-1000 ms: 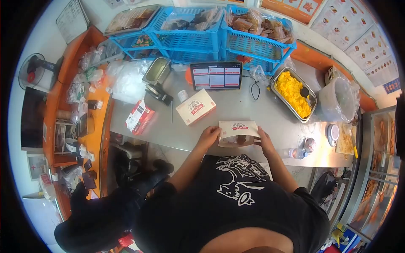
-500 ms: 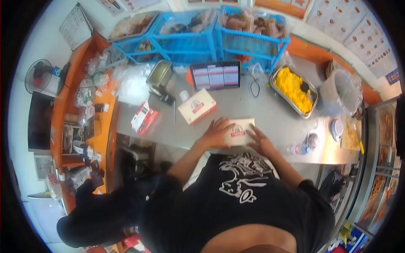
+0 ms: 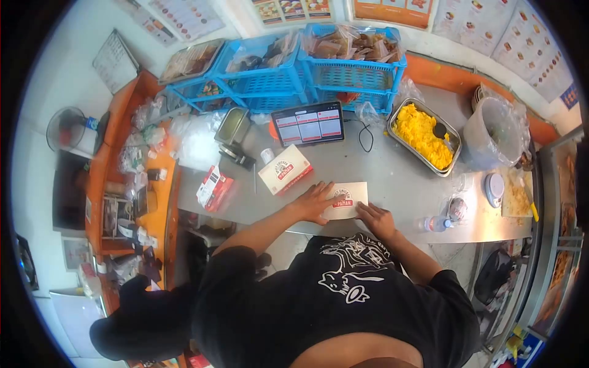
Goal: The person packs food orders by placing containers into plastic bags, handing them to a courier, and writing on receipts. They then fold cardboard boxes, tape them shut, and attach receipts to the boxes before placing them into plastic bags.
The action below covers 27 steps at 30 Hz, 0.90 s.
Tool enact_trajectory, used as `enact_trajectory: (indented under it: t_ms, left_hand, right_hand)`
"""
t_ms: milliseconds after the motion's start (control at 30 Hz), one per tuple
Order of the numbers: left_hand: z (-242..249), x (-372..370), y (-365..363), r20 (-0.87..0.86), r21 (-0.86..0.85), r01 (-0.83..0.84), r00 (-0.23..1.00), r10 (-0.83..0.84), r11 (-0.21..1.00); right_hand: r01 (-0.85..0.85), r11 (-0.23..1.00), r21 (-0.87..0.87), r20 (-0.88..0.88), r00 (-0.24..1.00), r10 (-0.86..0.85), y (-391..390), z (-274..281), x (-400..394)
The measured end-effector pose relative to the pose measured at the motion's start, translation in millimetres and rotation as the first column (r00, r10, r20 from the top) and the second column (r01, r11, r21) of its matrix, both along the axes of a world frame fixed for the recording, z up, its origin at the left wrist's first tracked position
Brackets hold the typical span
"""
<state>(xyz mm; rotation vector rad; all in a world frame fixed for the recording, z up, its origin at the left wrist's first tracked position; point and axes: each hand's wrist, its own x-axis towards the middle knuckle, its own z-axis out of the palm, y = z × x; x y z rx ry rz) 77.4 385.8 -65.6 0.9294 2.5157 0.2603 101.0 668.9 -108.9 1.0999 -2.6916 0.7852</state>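
Note:
A small cream box (image 3: 348, 196) with red print lies at the front edge of the metal counter. My left hand (image 3: 315, 202) rests on its left side, fingers spread over the lid. At its front right corner is my right hand (image 3: 377, 221), its fingers close together against the box's edge; the thumb side is partly hidden. Just left of my hands sits a larger cream and red box (image 3: 285, 170). Behind it a tablet (image 3: 310, 124) with a lit screen leans upright.
A tray of yellow food (image 3: 423, 136) and a lined tub (image 3: 491, 132) stand at the right, with a bottle (image 3: 434, 224) nearer the front. Blue baskets (image 3: 257, 80) line the back. A red and white package (image 3: 215, 189) lies at the left. Someone's dark sleeve (image 3: 138, 319) shows lower left.
The view has shifted, so the counter sits lower. My right hand has moved from the box's right side down toward its front right corner. My left hand stays on the box.

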Motion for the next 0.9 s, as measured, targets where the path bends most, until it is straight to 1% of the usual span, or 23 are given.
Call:
enact_trajectory:
  t_ms: [67, 100, 167, 200, 267, 300, 367, 400, 500, 567, 600, 667, 733, 800, 833, 900]
  left_hand:
    - [-5, -1, -1, -0.008, -0.008, 0.029, 1.0, -0.029, 1.0]
    - [-8, -1, -3, -0.003, -0.014, 0.03, 1.0, -0.03, 0.999]
    - [-12, 1, -5, -0.034, 0.048, 0.045, 0.998, -0.044, 0.998]
    - [-14, 2, -4, -0.032, 0.046, 0.044, 0.999, -0.042, 0.998]
    - [-15, 3, -2, -0.104, 0.017, 0.058, 0.993, -0.056, 0.998]
    - [-12, 1, -2, -0.11, 0.012, 0.062, 0.992, -0.06, 0.998]
    - [-7, -4, -2, 0.0, 0.016, 0.064, 0.998, -0.064, 0.998]
    - [-4, -6, 0, -0.008, 0.012, 0.069, 0.998, -0.069, 0.998]
    - [0, -1, 1, 0.047, -0.028, 0.08, 0.996, -0.079, 0.996]
    - [-7, 7, 0, -0.075, 0.029, 0.084, 0.994, -0.082, 0.996]
    - [-10, 13, -2, -0.057, 0.027, 0.086, 0.995, -0.084, 0.996]
    - [-19, 26, -1, -0.192, -0.017, 0.053, 0.98, -0.056, 0.998]
    - [-25, 25, 0, -0.187, -0.012, 0.033, 0.982, -0.035, 0.999]
    - [-26, 28, 0, -0.238, 0.028, 0.055, 0.97, -0.046, 0.998]
    - [-31, 33, -1, -0.23, 0.04, 0.037, 0.973, -0.027, 0.999]
    - [-47, 35, -7, -0.192, 0.327, -0.063, 0.973, 0.132, 0.943]
  right_hand:
    - [0.006, 1.0, 0.014, 0.107, 0.994, -0.007, -2, 7, -1]
    - [0.006, 1.0, 0.007, 0.111, 0.994, -0.007, -3, 12, -3]
    - [-0.015, 0.999, 0.053, -0.068, 0.998, 0.018, -4, 22, -8]
    - [-0.016, 0.999, 0.05, -0.066, 0.998, 0.019, -4, 16, -8]
    - [-0.069, 0.993, 0.095, 0.032, 0.997, 0.067, -2, -2, -10]
    - [-0.065, 0.994, 0.091, 0.025, 0.998, 0.063, -2, -9, -11]
    - [-0.064, 0.994, 0.085, 0.011, 0.998, 0.063, 1, -17, -11]
    - [-0.059, 0.995, 0.082, 0.003, 0.998, 0.059, 4, -17, -12]
    - [-0.096, 0.995, 0.023, -0.018, 0.995, 0.097, 5, -14, -13]
    - [-0.111, 0.994, -0.01, -0.041, 0.993, 0.11, 6, -11, -12]
    - [-0.109, 0.994, -0.015, -0.023, 0.994, 0.108, 4, -16, -9]
    - [-0.128, 0.988, -0.084, -0.054, 0.991, 0.124, 4, -30, -3]
    - [-0.125, 0.988, -0.09, -0.045, 0.992, 0.121, 3, -42, -2]
    - [-0.095, 0.973, -0.212, 0.06, 0.992, 0.11, 4, -47, 1]
    - [-0.109, 0.973, -0.202, 0.07, 0.99, 0.126, 6, -49, 3]
    - [-0.076, 0.971, -0.225, 0.085, 0.992, 0.097, 6, -51, 2]
